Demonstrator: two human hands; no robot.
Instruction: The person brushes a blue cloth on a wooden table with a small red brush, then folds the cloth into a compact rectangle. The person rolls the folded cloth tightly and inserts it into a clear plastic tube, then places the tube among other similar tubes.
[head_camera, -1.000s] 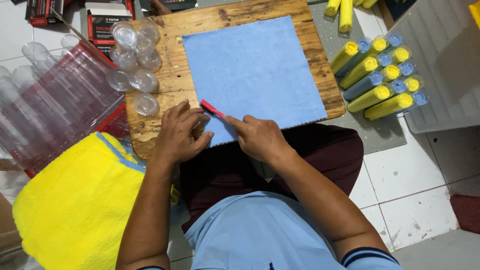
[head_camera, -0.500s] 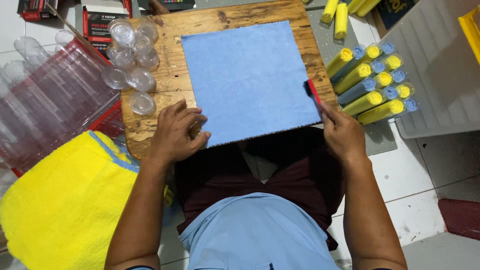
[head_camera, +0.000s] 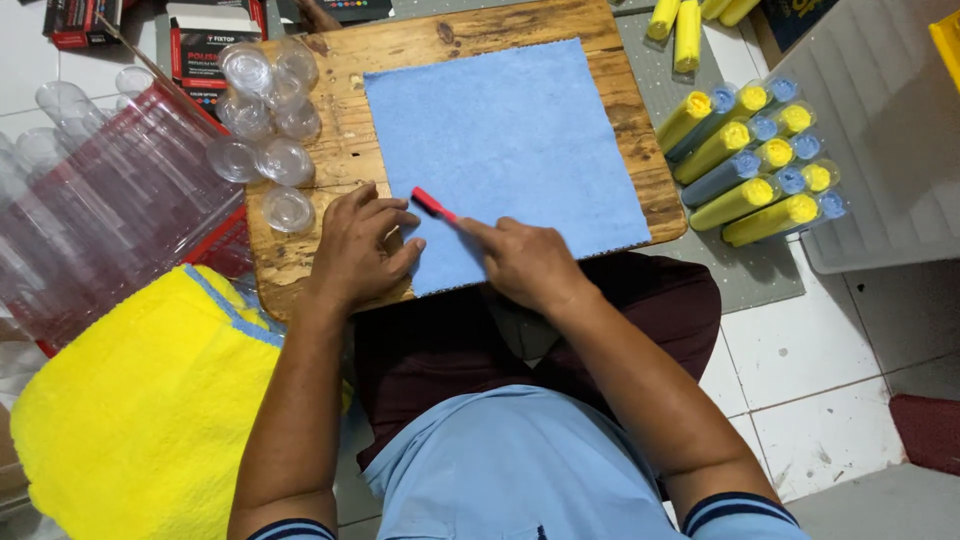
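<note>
A blue cloth (head_camera: 505, 140) lies flat on a wooden board (head_camera: 340, 160) resting on my lap. My left hand (head_camera: 360, 245) presses on the board at the cloth's near left corner, fingers spread, holding nothing. My right hand (head_camera: 525, 262) rests on the cloth's near edge and grips a small red tool (head_camera: 433, 204), whose tip lies on the cloth close to my left fingers.
Clear plastic lids (head_camera: 262, 110) are heaped on the board's left side. Clear tubes in a red crate (head_camera: 90, 190) stand at left, a yellow towel (head_camera: 130, 410) below them. Rolled yellow and blue cloths (head_camera: 750, 160) lie at right beside a grey bin (head_camera: 880, 130).
My right hand has swept the red tool from the cloth's right edge back to its near left corner. The left hand has stayed in place.
</note>
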